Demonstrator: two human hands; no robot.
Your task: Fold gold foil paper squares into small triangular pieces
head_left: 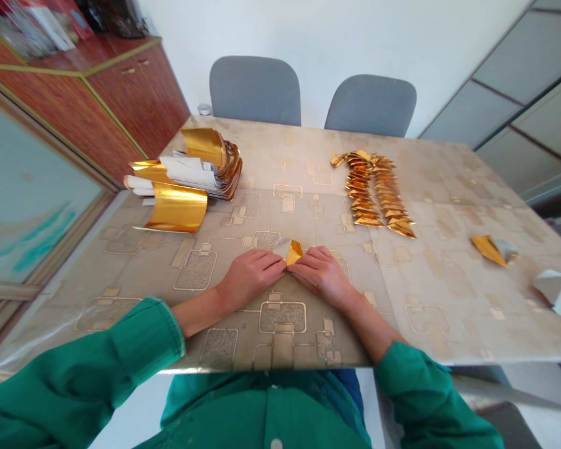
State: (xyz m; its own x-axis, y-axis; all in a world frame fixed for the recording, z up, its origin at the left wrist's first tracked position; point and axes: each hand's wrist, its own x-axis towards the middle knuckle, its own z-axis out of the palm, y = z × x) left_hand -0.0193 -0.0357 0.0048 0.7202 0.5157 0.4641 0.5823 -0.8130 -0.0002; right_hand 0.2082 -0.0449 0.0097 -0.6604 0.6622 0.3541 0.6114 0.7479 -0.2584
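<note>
Between my hands, on the tablecloth near the front edge, is a small piece of gold foil paper [293,252], partly folded, with a pale side showing at its left. My left hand [255,274] pinches it from the left, fingers pressed together. From the right, my right hand [321,274] grips it in the same way, and the fingertips of both hands nearly meet at its lower edge. Farther left lies a stack of gold foil sheets [206,146], with a loose curled sheet [177,209] in front. Two rows of folded gold paper pieces [364,187] lie at the back right.
On the right lie a partly folded gold piece [489,249] and a pale folded paper [558,293]. Two grey chairs [256,90] stand behind the patterned table [280,218]. A wooden cabinet [131,93] is at the back left, and a small jar [204,110] sits at the far edge.
</note>
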